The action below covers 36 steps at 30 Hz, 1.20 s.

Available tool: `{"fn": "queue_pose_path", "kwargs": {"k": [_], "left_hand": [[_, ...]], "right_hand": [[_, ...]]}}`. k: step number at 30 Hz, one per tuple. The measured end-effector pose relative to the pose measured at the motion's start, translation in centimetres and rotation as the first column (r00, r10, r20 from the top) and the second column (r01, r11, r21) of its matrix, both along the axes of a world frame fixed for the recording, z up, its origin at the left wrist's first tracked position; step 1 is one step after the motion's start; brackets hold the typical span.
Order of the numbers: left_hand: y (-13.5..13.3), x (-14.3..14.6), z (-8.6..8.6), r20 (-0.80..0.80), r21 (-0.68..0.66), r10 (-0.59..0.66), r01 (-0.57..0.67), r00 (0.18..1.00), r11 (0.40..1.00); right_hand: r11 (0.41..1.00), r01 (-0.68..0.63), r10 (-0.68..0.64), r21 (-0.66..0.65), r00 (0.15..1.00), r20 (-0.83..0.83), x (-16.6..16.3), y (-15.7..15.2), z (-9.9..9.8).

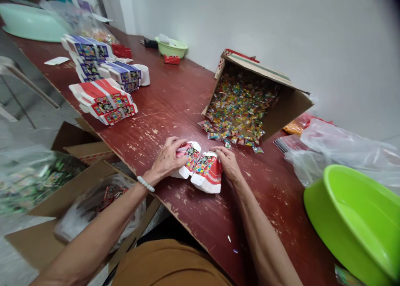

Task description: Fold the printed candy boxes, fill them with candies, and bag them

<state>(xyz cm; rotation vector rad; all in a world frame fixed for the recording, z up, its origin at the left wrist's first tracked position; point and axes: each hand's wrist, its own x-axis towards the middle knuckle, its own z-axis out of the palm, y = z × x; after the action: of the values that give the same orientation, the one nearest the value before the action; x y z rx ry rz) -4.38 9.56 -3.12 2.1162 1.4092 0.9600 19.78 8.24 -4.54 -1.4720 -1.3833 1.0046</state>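
Observation:
Two small red printed cartons with white flaps lie side by side at the table's near edge. My left hand (171,157), with a beaded bracelet at the wrist, has its fingers closed around the left carton (191,154). The right carton (208,169) is pinched along its right edge by the fingers of my right hand (228,163). Just beyond them, small wrapped candies (240,106) spill from a tipped cardboard box (287,111). To the left, flattened red cartons (108,100) are stacked in banded bundles.
Blue carton bundles (90,56) and a white roll (145,75) stand at the back left. A small green basin (171,47) sits by the wall. A large lime-green basin (331,202) and plastic bags (346,144) occupy the right. An open box (46,240) holding a bag is below the table edge.

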Motion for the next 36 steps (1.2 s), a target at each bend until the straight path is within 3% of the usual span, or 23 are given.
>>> {"fn": "queue_pose_path", "kwargs": {"k": [6, 14, 19, 28, 32, 36], "left_hand": [[-0.8, 0.4, 0.7, -0.093, -0.022, -0.005, 0.003, 0.996, 1.000], [-2.1, 1.7, 0.5, -0.251, 0.097, 0.086, -0.063, 0.964, 0.993], [-1.9, 1.3, 0.0, -0.265, 0.105, 0.064, -0.037, 0.962, 0.994], [1.5, -1.8, -1.2, 0.074, -0.058, 0.013, -0.009, 0.997, 0.998], [3.1, -4.5, -1.1, 0.117, -0.084, 0.075, -0.065, 0.990, 0.994], [4.6, -6.8, -1.1, 0.147, -0.049, 0.121, -0.115, 0.982, 0.992]], "right_hand": [[0.999, 0.045, -0.044, 0.009, 0.997, -0.063, 0.1, -1.0, -0.9], [1.000, 0.008, -0.008, -0.010, 1.000, -0.026, -1.0, -1.9, 0.3], [0.993, -0.031, 0.005, -0.116, 0.975, -0.223, -1.3, -2.0, 0.7], [0.991, -0.015, -0.029, -0.134, 0.947, -0.319, -0.2, -3.4, 0.3], [0.997, 0.073, -0.076, -0.020, 0.958, -0.275, 0.4, -4.0, -0.8], [0.997, 0.082, -0.078, 0.004, 0.961, -0.266, 0.9, -4.3, -1.4]]}}
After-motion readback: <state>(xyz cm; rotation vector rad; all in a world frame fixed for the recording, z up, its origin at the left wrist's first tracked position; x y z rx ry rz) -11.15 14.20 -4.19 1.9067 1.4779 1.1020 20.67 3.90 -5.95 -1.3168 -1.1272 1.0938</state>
